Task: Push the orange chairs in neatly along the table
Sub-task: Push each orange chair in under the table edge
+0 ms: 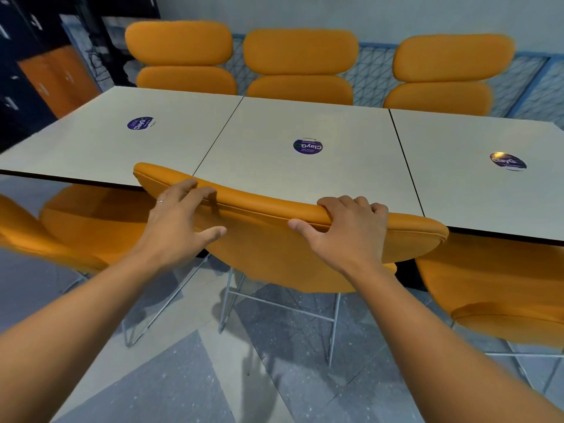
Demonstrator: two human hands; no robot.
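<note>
Along the near edge of the pale surface (305,123), an orange chair (274,239) stands with its curved back rising just above the tabletop line. Both hands rest on the top rim of that back. The left hand (180,221) lies loosely open, its fingers laid over the rim and the thumb spread out against the rear of the backrest; a ring shows on one finger. The right hand (345,227) is curled over the rim, fingers hooked across the top and thumb pressed to the back face, so it has a firm hold of the chair.

Beside it on the left another orange chair (85,221) sits partly under the surface, blurred at its near edge. On the right a third one (494,282) stands near the table edge, with its seat partly out from under the surface. Thin metal legs (274,300) carry the middle chair on a grey tiled floor (189,377).

Across the surface three more orange chairs (300,65) line the far side, their backs upright and close against the far edge. Three round purple stickers (308,146) lie on the tabletop, one on each panel. No containers are to be seen.
</note>
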